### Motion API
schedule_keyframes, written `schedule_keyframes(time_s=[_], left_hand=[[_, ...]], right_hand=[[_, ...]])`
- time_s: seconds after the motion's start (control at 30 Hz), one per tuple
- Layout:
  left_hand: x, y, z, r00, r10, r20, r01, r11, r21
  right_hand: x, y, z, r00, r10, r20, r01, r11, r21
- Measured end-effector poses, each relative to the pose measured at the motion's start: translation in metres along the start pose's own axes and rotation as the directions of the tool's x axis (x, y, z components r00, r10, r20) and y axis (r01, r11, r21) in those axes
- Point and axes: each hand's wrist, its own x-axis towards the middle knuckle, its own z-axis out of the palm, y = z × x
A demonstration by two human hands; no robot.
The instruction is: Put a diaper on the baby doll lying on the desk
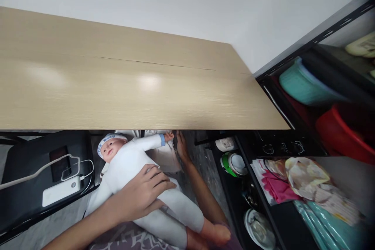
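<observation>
One tabletop point(123, 90) blocks mid-frame just above the right hand point(182, 146), whose grip I cannot tell; lower centre, the left hand point(145, 189), fingers loosely spread, rests on a doll point(127, 166); power bank point(61, 192) lower left.

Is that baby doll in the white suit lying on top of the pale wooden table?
No: the white-suited baby doll lies lower than the pale wooden tabletop, with the person's left hand resting on its body.

Patterned lap point(124, 238): doll point(130, 168) | black seat point(23, 156): white power bank point(61, 191), cable point(38, 172)
</observation>
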Motion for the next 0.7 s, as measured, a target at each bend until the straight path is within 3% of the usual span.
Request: schedule_keyframes(time_s=[0.1, 0.17, 0.23, 0.3, 0.37, 0.47, 0.53, 0.57, 0.6, 0.63, 0.67, 0.7], left_hand=[[-0.003, -0.001, 0.000, 1.000, 0.000, 0.019, 0.000, 1.000, -0.012], [-0.004, -0.002, 0.000, 0.999, 0.000, 0.035, 0.000, 1.000, -0.019], [-0.003, -0.003, 0.000, 0.999, 0.007, 0.047, -0.006, 1.000, -0.022], [0.000, -0.002, -0.002, 0.998, 0.023, 0.059, -0.021, 0.999, -0.028], [0.004, 0.000, -0.004, 0.998, 0.043, 0.054, -0.041, 0.998, -0.038], [-0.004, 0.005, -0.005, 0.998, 0.067, 0.001, -0.067, 0.996, -0.053], [-0.027, 0.003, 0.002, 0.989, 0.033, -0.143, -0.039, 0.998, -0.041], [-0.044, -0.001, 0.009, 0.965, -0.027, -0.261, 0.020, 0.999, -0.030], [-0.066, -0.007, 0.018, 0.904, -0.111, -0.413, 0.109, 0.994, -0.028], [-0.089, -0.015, 0.029, 0.787, -0.240, -0.569, 0.255, 0.965, -0.055], [-0.113, -0.024, 0.040, 0.650, -0.376, -0.660, 0.416, 0.903, -0.105], [-0.136, -0.034, 0.050, 0.517, -0.519, -0.681, 0.559, 0.807, -0.190]], right_hand=[[-0.026, -0.007, -0.025, 0.986, -0.083, -0.142, 0.082, 0.997, -0.009], [-0.042, -0.025, -0.040, 0.955, -0.267, -0.133, 0.261, 0.963, -0.062], [-0.049, -0.051, -0.046, 0.876, -0.478, 0.056, 0.481, 0.867, -0.132], [-0.048, -0.078, -0.042, 0.755, -0.568, 0.328, 0.638, 0.751, -0.168], [-0.040, -0.101, -0.029, 0.680, -0.524, 0.512, 0.691, 0.692, -0.209], [-0.030, -0.122, -0.007, 0.660, -0.399, 0.637, 0.683, 0.671, -0.288], [-0.028, -0.132, 0.002, 0.638, -0.372, 0.674, 0.702, 0.641, -0.311], [-0.029, -0.136, 0.003, 0.621, -0.380, 0.685, 0.721, 0.619, -0.311], [-0.031, -0.140, 0.004, 0.608, -0.397, 0.688, 0.741, 0.596, -0.311], [-0.033, -0.144, 0.003, 0.595, -0.416, 0.687, 0.758, 0.574, -0.309], [-0.035, -0.148, 0.002, 0.582, -0.435, 0.687, 0.775, 0.554, -0.305], [-0.037, -0.152, 0.002, 0.567, -0.454, 0.687, 0.789, 0.539, -0.295]])
